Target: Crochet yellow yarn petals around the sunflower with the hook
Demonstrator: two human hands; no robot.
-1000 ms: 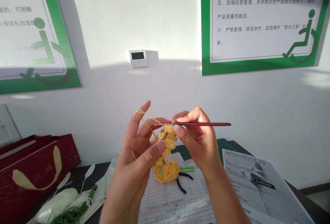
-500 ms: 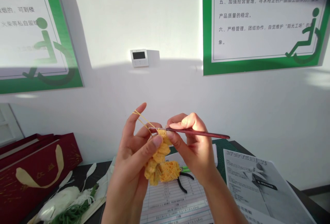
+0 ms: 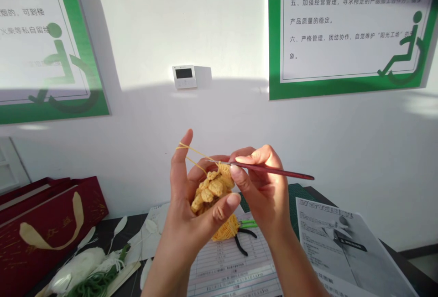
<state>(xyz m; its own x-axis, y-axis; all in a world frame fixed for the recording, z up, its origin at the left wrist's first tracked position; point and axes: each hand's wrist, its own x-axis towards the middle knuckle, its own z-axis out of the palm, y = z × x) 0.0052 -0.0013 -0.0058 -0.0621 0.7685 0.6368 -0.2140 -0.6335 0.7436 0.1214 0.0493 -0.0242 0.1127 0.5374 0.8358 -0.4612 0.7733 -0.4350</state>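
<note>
A bumpy yellow crochet piece (image 3: 215, 186) rests in my left hand (image 3: 191, 210), its thumb stretched across the near side and the other fingers partly behind it. Yellow yarn (image 3: 196, 152) loops over my raised left index finger and runs down to the piece. My right hand (image 3: 265, 183) pinches a crochet hook (image 3: 273, 169) with a dark red handle. The hook's metal tip meets the top stitches, and the right fingertips touch the piece there. Below the hands, a ball of yellow yarn (image 3: 226, 229) lies on printed sheets, partly covered by my left thumb.
Black-handled pliers or cutters (image 3: 242, 241) and a green item (image 3: 248, 224) lie beside the yarn ball. At left are a dark red gift bag (image 3: 65, 224), white yarn (image 3: 80, 263) and green yarn (image 3: 97, 278). A printed sheet (image 3: 349, 247) lies right, over a green mat (image 3: 294, 196).
Both hands have shifted slightly right and up with the hook and crochet piece. The piece has turned to show more of its bumpy face, and my left thumb has moved lower across it.
</note>
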